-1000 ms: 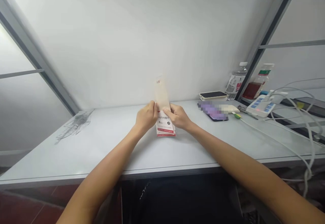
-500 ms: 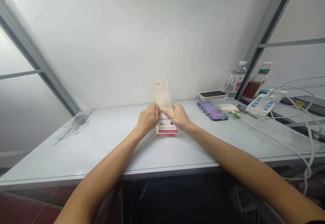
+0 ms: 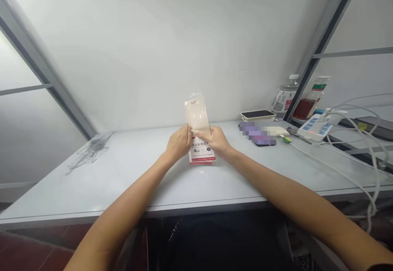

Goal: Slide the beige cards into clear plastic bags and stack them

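left hand: closed in a pinch, thumb and fingers curled together on the left edge of the packet, at about the packet's middle.

right hand: nearly closed, fingers reaching across the packet's front at 9 o'clock from the wrist, fingertips just beside or touching the left hand's; both have hold of the packet.

clear plastic packet: upright between the hands, slightly tilted, its hazy upper half standing above them at 12 o'clock.

printed card: white with red bands, a large "4" and small print, showing below the hands at 6 o'clock, inside or behind the packet; which, i cannot tell. whether its lower edge touches the counter, i cannot tell either.

counter: pale, under both forearms.

at 9 o'clock: crumpled clear plastic wrap lying near the counter's far left corner.

at 3 o'clock: a pixelated purple object, too blurred to name, beside a cream pouch; further on, a white power strip with white cables.

at 2 o'clock: a black-topped cream device, a water bottle and a bottle of red liquid.
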`<state>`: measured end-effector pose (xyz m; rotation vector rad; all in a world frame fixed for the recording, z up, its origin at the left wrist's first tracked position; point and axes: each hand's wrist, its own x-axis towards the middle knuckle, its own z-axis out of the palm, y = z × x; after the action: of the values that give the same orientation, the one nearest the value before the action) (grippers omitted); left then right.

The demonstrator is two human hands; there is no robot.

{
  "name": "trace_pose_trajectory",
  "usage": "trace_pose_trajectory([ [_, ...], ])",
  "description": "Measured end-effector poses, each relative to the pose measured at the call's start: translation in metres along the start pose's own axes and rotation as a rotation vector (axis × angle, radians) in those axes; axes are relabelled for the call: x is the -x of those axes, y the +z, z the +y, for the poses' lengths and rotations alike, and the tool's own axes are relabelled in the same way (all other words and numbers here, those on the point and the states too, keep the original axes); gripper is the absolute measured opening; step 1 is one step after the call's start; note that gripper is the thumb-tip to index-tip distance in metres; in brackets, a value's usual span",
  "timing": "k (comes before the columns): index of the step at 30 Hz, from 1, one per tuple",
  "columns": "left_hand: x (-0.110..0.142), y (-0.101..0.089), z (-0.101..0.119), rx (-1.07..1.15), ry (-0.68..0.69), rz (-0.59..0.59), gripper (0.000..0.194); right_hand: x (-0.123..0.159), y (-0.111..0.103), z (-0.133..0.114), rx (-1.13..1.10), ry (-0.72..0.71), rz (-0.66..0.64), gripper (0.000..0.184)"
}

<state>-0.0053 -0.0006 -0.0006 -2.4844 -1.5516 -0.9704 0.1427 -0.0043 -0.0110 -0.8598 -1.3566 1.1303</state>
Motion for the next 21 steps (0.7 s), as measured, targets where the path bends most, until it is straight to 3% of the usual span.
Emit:
trace_pose_trajectory([
  [9,-0.002,-0.006,0.002,0.21,-0.074,0.059,0.033,-0.001,0.002,-0.004,-0.185,0.05,0.024,0.033],
  [16,-0.005,-0.006,-0.006,0.418,-0.266,0.042,0.035,-0.003,-0.003,-0.009,-0.306,0.122,0.044,0.028],
  [21,-0.006,-0.003,-0.014,0.51,-0.348,0.007,0.032,-0.007,-0.009,-0.007,-0.275,0.105,0.068,0.032],
])
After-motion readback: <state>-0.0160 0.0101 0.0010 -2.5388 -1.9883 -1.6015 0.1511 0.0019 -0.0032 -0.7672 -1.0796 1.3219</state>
